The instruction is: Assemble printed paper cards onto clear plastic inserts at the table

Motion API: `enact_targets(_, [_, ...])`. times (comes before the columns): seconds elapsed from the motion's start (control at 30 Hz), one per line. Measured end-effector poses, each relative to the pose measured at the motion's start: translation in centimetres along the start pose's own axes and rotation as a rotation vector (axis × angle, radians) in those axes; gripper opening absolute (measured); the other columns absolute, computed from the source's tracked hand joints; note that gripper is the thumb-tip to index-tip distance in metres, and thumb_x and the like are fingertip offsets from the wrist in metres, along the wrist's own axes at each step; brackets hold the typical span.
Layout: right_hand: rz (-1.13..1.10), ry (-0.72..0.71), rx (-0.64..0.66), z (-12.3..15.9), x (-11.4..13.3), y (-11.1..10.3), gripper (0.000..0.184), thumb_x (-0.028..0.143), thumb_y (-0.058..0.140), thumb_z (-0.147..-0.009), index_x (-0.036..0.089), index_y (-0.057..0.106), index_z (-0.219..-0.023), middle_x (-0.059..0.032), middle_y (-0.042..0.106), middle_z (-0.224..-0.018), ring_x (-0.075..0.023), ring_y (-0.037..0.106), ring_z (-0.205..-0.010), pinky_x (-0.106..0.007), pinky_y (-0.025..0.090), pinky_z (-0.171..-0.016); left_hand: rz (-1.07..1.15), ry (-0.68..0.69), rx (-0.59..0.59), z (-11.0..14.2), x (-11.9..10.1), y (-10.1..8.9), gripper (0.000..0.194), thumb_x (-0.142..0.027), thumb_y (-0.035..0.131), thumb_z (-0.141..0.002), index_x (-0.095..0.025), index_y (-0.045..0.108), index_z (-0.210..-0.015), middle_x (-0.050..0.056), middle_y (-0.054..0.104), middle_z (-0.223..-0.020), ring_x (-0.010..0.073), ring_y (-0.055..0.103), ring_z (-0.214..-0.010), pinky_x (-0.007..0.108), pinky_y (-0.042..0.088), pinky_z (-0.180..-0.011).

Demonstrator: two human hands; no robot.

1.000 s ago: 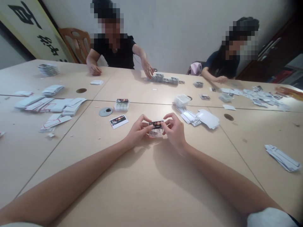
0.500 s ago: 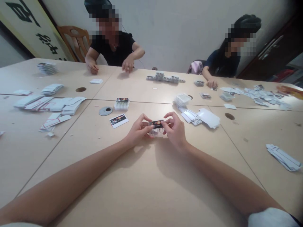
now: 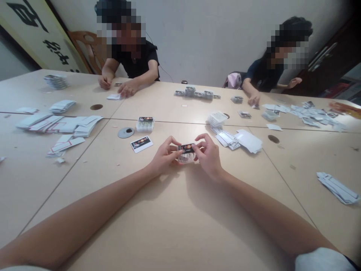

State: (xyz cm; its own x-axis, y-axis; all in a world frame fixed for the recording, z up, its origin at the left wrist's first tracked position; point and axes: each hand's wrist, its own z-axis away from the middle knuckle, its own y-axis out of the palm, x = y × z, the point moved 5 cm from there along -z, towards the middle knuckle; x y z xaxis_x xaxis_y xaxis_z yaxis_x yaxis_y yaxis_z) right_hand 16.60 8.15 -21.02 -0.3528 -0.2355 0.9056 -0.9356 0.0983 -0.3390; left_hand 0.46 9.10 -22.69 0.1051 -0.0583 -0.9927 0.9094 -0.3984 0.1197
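Observation:
Just above the table, a small clear plastic box (image 3: 186,158) is held between my two hands, with a black printed label (image 3: 187,148) along its upper part. My left hand (image 3: 167,155) grips its left end, the thumb lying on the label's corner. At the other end, my right hand (image 3: 208,155) pinches the label's right side with thumb and fingertips. To the left of my hands lies a label card (image 3: 141,143) with a black printed strip and white lower part. Behind it stand clear boxes (image 3: 145,125) topped by a similar black label.
White card stacks (image 3: 62,124) spread over the left of the table. Right of my hands are clear boxes (image 3: 217,118) and white sheets (image 3: 249,141). Labelled boxes (image 3: 197,93) line the far side, where two people sit. A cable hole (image 3: 273,139) opens at right.
My hands and the box stay almost still. Across the table, the left person's hand has come down to the white cards; the right person's other hand has come into view, raised.

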Motion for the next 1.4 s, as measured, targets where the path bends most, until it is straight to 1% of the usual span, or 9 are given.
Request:
enact_targets(0.5, [0.104, 0.001, -0.033, -0.1, 0.2, 0.0, 0.013, 0.025, 0.054, -0.085, 0.024, 0.047, -0.096, 0.0044, 0.064, -0.063, -0.0144, 0.055, -0.049, -0.025, 0.039, -0.052, 0.007, 0.021, 0.008, 0.0, 0.2, 0.0, 0.040, -0.040, 0.073, -0.079, -0.020, 0.043, -0.096, 0.003, 0.070, -0.082, 0.0133, 0.066, -0.067, 0.024, 0.057, -0.057])
enact_targets(0.67, [0.174, -0.018, 0.006, -0.3, 0.7, 0.0, 0.012, 0.025, 0.053, -0.085, 0.023, 0.048, -0.096, 0.0033, 0.063, -0.064, -0.0146, 0.056, -0.052, -0.025, 0.038, -0.054, -0.036, 0.015, -0.013, 0.4, -0.2, -0.1, 0.039, -0.042, 0.072, -0.080, -0.020, 0.043, -0.096, 0.003, 0.070, -0.083, 0.0162, 0.069, -0.072, 0.025, 0.058, -0.057])
enact_targets(0.8, [0.136, -0.004, 0.062, -0.2, 1.2, 0.0, 0.015, 0.025, 0.051, -0.085, 0.023, 0.047, -0.099, 0.0049, 0.059, -0.061, -0.0144, 0.057, -0.050, -0.023, 0.039, -0.052, -0.069, 0.015, -0.002, 1.1, -0.8, 0.2, 0.040, -0.044, 0.069, -0.081, -0.020, 0.041, -0.096, 0.005, 0.070, -0.089, 0.0204, 0.071, -0.079, 0.027, 0.059, -0.059])
enact_targets(0.9, [0.140, -0.024, 0.085, -0.2, 1.9, -0.1, 0.017, 0.025, 0.051, -0.083, 0.023, 0.046, -0.099, 0.0060, 0.057, -0.060, -0.0132, 0.055, -0.045, -0.023, 0.039, -0.048, -0.075, 0.037, -0.007, 1.5, -1.4, 0.5, 0.040, -0.045, 0.069, -0.082, -0.020, 0.040, -0.095, 0.005, 0.070, -0.089, 0.0199, 0.071, -0.080, 0.028, 0.060, -0.060])
enact_targets(0.97, [0.101, -0.015, 0.118, -0.2, 2.3, -0.3, 0.017, 0.024, 0.051, -0.082, 0.023, 0.046, -0.098, 0.0075, 0.055, -0.058, -0.0126, 0.054, -0.042, -0.022, 0.039, -0.046, -0.097, 0.042, -0.021, 1.8, -1.7, 0.7, 0.040, -0.045, 0.069, -0.082, -0.020, 0.041, -0.095, 0.004, 0.069, -0.086, 0.0190, 0.071, -0.079, 0.028, 0.060, -0.060])
enact_targets(1.07, [0.053, -0.010, 0.166, -0.3, 2.9, -0.6, 0.019, 0.022, 0.052, -0.081, 0.024, 0.047, -0.099, 0.0090, 0.053, -0.055, -0.0120, 0.053, -0.041, -0.020, 0.039, -0.044, -0.124, 0.049, -0.047, 2.0, -2.4, 1.0, 0.042, -0.047, 0.071, -0.080, -0.020, 0.041, -0.093, 0.003, 0.070, -0.084, 0.0192, 0.070, -0.078, 0.029, 0.060, -0.057])
enact_targets(1.17, [0.097, -0.054, 0.182, -0.3, 4.1, -1.3, 0.023, 0.020, 0.053, -0.080, 0.023, 0.048, -0.102, 0.0085, 0.053, -0.056, -0.0117, 0.053, -0.042, -0.019, 0.038, -0.044, -0.147, 0.077, -0.055, 2.5, -3.7, 1.6, 0.043, -0.048, 0.071, -0.079, -0.020, 0.041, -0.091, 0.003, 0.070, -0.083, 0.0190, 0.070, -0.076, 0.028, 0.060, -0.054])
enact_targets(1.3, [0.148, -0.134, 0.204, 0.0, 6.2, -2.3, 0.026, 0.020, 0.054, -0.082, 0.022, 0.049, -0.108, 0.0073, 0.053, -0.057, -0.0123, 0.052, -0.046, -0.020, 0.038, -0.045, -0.256, 0.126, -0.110, 3.4, -6.0, 2.6, 0.039, -0.049, 0.066, -0.083, -0.020, 0.041, -0.089, -0.001, 0.066, -0.072, 0.0145, 0.065, -0.066, 0.027, 0.060, -0.051])
enact_targets(1.4, [0.203, -0.214, 0.187, 0.4, 8.0, -3.2, 0.023, 0.021, 0.054, -0.085, 0.021, 0.052, -0.108, 0.0064, 0.052, -0.057, -0.0125, 0.051, -0.048, -0.021, 0.036, -0.046, -0.309, 0.160, -0.135, 4.3, -7.9, 3.6, 0.037, -0.049, 0.063, -0.086, -0.020, 0.041, -0.089, -0.003, 0.063, -0.069, 0.0126, 0.060, -0.065, 0.027, 0.060, -0.051])
